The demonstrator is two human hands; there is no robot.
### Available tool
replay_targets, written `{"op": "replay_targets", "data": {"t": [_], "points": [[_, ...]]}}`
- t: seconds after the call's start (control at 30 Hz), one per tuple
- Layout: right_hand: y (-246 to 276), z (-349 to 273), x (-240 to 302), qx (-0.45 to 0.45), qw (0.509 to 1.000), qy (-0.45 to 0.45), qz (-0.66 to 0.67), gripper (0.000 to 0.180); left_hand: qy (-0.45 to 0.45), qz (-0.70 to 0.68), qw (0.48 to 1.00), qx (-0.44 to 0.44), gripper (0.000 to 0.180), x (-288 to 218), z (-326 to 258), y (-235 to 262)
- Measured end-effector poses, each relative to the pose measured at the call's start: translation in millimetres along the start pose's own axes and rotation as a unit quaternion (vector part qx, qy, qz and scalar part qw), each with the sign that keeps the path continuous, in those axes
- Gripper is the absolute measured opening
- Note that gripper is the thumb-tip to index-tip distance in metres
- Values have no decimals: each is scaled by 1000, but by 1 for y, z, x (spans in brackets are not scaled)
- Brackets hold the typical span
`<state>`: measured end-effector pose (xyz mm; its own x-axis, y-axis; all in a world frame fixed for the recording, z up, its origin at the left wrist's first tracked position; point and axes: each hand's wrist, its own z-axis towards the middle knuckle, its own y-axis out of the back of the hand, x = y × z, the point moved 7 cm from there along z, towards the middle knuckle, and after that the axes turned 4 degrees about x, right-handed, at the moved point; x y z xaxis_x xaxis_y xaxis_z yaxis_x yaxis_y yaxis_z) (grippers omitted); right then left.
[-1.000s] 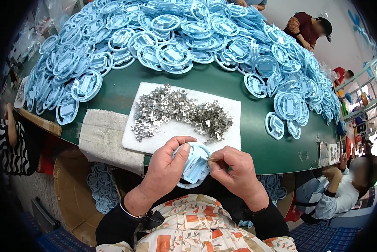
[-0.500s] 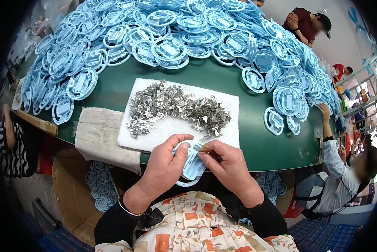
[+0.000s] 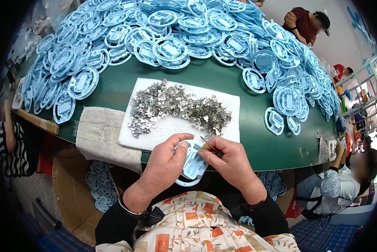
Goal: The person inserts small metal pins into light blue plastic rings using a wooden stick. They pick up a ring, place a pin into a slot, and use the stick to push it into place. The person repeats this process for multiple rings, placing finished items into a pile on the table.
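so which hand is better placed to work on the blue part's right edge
Probably the right hand: its fingers are pinched together at that edge. The left hand grips the opposite side of the blue part, so it seems better suited to steadying it.

Black-sleeved L forearm [image 3: 120,220] & black-sleeved R forearm [image 3: 271,216] enter from lower edge, angled inward; cuffs pulled back, bare L wrist [image 3: 134,200] & bare R wrist [image 3: 256,196] exposed. Bare L hand [image 3: 165,161] clasped, thumb on top, idx fwd & curved, other fingers hidden. Bare R hand [image 3: 232,161] just beside, thumb + idx in pinch, rest curled in.
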<state>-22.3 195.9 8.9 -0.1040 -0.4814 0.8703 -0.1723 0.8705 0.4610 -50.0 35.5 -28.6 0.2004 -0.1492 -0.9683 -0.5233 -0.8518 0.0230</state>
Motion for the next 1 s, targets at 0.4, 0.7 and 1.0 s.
{"op": "replay_targets", "data": {"t": [0.4, 0.7, 1.0], "points": [[14, -16, -2, -75, 996, 43, 33, 20, -34, -175, 984, 7, 33, 1, -3, 2], [-2, -18, -12, 25, 983, -31, 178, 32, -52, -186, 981, 5, 33, 1, -7, -6], [6, -26, 2, -64, 972, 163, -158, 34, -19, -4, 998, -60, 33, -2, -2, 1]]}}
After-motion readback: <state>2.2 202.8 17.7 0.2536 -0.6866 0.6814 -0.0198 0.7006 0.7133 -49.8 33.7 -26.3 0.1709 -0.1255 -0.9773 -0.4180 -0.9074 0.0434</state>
